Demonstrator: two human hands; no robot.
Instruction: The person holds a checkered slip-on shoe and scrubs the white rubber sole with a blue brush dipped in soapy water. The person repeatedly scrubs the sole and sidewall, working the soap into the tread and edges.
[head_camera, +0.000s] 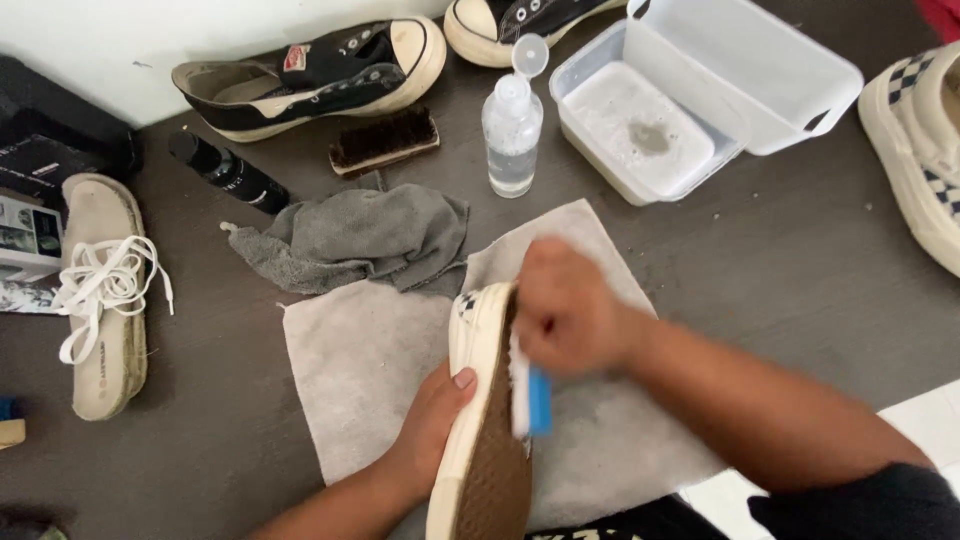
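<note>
My left hand holds a cream sneaker on its side, brown sole facing right, over a light grey cloth. My right hand is blurred and grips a blue-backed white brush pressed against the sneaker's sole edge. A bit of checkered pattern shows at the shoe's toe.
A crumpled grey towel, a clear bottle, a brown bristle brush and a black bottle lie behind. A plastic tub of water stands at the back right. Black sneakers, insoles with white laces and a checkered shoe lie around.
</note>
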